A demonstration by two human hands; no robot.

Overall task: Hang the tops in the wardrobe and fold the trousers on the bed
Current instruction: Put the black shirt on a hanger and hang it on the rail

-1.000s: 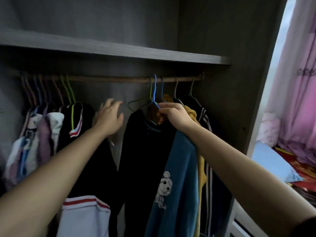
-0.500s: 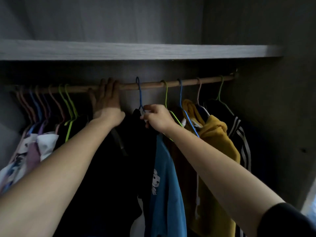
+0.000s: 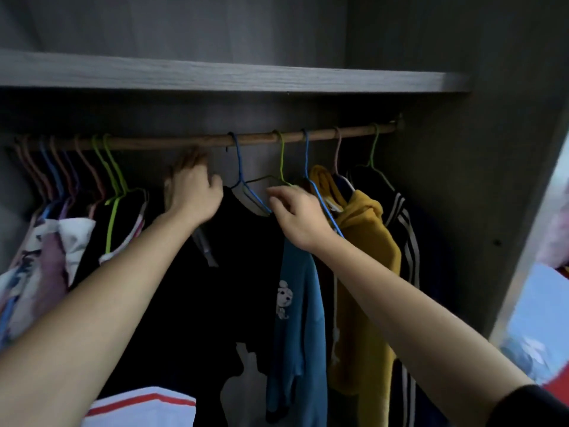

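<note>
Pretty tight in this wardrobe: the grey woodgrain shelf point(image 3: 234, 77) sits right over the round wooden rail point(image 3: 191, 142), so there's only a thin strip of headroom above the hooks, and the side panel point(image 3: 480, 167) closes things off on the right just past the rail's end. The only real open stretch of rail is in the middle, between the bunch of hangers crammed at the left end and the blue wire hanger point(image 3: 238, 167), and that's where the left hand point(image 3: 192, 192) is, just under the rail, fingers loosely curled and blurred, so I can't tell if it's gripping anything. The right hand point(image 3: 297, 215) is up at the neckline of the black top point(image 3: 215, 288), fingertips drawn together at the wire of the hanger there, looks like a light pinch. That black top hangs on the blue hanger, which is hooked on the rail, soft dark fabric falling straight down. Right beside it, touching, is a blue top point(image 3: 303, 303) with a little white cartoon print, then a thick mustard hoodie point(image 3: 366, 241), fuzzy-looking, then a dark striped jacket point(image 3: 403, 235) with white stripes hard against the side panel. I count five hooks on the rail from the blue one rightwards: blue, green, blue, pinkish, green. All thin coated wire. On the left, two green hooks and roughly six pink or purple ones packed together, hard to count exactly. A white garment with a red stripe point(image 3: 138, 408) pokes in at the bottom edge.
</note>
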